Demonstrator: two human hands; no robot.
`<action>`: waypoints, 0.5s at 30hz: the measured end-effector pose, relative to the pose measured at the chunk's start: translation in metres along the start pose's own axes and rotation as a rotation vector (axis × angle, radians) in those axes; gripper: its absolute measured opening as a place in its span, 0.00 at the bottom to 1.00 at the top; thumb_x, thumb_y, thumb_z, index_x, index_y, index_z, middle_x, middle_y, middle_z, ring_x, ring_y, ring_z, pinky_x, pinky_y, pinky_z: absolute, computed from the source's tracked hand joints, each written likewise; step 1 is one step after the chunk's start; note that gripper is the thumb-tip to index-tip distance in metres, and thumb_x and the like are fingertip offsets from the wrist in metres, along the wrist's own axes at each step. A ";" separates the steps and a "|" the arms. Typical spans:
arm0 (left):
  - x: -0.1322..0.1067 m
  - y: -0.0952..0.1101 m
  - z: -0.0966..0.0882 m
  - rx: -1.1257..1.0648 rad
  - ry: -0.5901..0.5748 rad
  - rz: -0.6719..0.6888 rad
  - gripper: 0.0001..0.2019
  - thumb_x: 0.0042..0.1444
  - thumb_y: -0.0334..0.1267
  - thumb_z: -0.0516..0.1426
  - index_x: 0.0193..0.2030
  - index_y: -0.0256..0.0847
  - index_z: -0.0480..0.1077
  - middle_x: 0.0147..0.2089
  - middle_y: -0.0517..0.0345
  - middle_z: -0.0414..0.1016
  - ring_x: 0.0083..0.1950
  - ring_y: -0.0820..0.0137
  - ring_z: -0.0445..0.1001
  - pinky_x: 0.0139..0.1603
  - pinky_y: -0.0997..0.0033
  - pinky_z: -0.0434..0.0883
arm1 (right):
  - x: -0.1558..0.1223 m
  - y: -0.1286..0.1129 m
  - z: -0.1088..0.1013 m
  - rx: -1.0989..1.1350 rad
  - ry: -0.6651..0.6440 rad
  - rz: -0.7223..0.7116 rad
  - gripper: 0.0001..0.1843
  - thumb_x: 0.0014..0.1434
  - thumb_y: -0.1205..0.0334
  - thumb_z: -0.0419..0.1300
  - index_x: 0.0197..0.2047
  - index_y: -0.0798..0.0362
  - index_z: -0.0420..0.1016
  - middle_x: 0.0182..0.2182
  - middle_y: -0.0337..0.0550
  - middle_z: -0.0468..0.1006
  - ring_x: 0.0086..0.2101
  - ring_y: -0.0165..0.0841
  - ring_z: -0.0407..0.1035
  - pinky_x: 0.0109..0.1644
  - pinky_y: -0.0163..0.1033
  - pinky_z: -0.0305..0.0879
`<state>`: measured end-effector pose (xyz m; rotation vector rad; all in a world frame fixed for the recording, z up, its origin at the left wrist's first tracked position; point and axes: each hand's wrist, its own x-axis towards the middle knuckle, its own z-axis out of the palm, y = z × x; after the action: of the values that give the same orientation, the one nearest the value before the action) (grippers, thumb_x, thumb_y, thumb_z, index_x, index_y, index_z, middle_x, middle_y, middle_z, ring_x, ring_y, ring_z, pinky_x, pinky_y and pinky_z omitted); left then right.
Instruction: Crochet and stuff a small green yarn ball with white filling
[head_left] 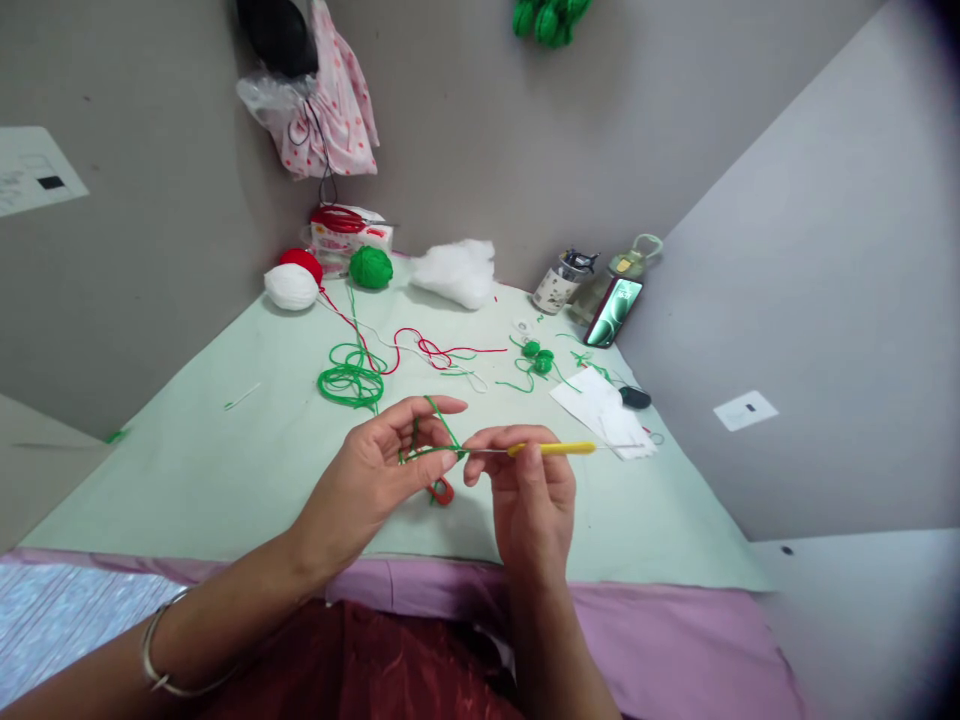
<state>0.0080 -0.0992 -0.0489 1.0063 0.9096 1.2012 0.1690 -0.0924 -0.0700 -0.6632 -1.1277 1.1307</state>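
Note:
My left hand pinches a small piece of green yarn crochet between thumb and fingers, with a strand of green yarn running up over the raised index finger. Below its thumb hangs a red stitch marker. My right hand grips a crochet hook by its yellow handle, and the hook's thin metal shaft points left to the green stitches. Whether a loop sits on the hook's tip is too small to tell. Loose coils of green yarn lie on the table beyond my left hand.
At the back are a green yarn ball, a white yarn ball, white stuffing and a pen cup. A phone leans against a bottle. Paper and small green crocheted balls lie right.

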 end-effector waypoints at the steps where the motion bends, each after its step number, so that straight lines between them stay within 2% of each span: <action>1: 0.000 0.000 0.000 0.017 -0.003 0.003 0.18 0.57 0.39 0.67 0.55 0.47 0.78 0.38 0.62 0.73 0.39 0.71 0.75 0.44 0.71 0.75 | -0.002 -0.001 -0.001 -0.033 -0.012 -0.030 0.12 0.72 0.54 0.57 0.41 0.49 0.79 0.37 0.43 0.85 0.29 0.31 0.76 0.33 0.39 0.73; 5: -0.001 0.002 0.001 0.108 0.025 0.035 0.17 0.58 0.39 0.67 0.55 0.49 0.78 0.38 0.63 0.73 0.38 0.71 0.77 0.42 0.71 0.75 | -0.009 -0.008 -0.003 -0.274 -0.039 -0.206 0.13 0.73 0.63 0.54 0.45 0.47 0.81 0.41 0.44 0.84 0.34 0.34 0.78 0.39 0.43 0.75; 9: -0.002 0.003 0.004 0.198 0.097 0.084 0.16 0.56 0.37 0.67 0.52 0.48 0.79 0.37 0.62 0.72 0.34 0.71 0.77 0.38 0.71 0.75 | -0.014 -0.010 -0.006 -0.519 -0.132 -0.402 0.15 0.72 0.68 0.55 0.51 0.43 0.81 0.42 0.44 0.85 0.43 0.38 0.79 0.44 0.46 0.76; 12: -0.005 0.004 0.008 0.223 0.144 0.118 0.15 0.55 0.36 0.67 0.51 0.49 0.80 0.36 0.62 0.73 0.32 0.71 0.76 0.36 0.70 0.74 | -0.016 -0.004 -0.009 -0.602 -0.177 -0.501 0.18 0.70 0.69 0.57 0.57 0.42 0.79 0.47 0.47 0.84 0.45 0.39 0.79 0.44 0.46 0.77; 15: -0.006 0.003 0.009 0.197 0.128 0.106 0.16 0.55 0.36 0.67 0.51 0.49 0.80 0.35 0.63 0.73 0.32 0.72 0.75 0.39 0.70 0.74 | -0.018 0.007 -0.010 -0.643 -0.164 -0.575 0.21 0.70 0.68 0.58 0.60 0.37 0.78 0.49 0.46 0.83 0.43 0.38 0.79 0.43 0.46 0.78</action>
<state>0.0150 -0.1066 -0.0434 1.1569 1.1034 1.2941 0.1760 -0.1053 -0.0857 -0.6702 -1.7109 0.3211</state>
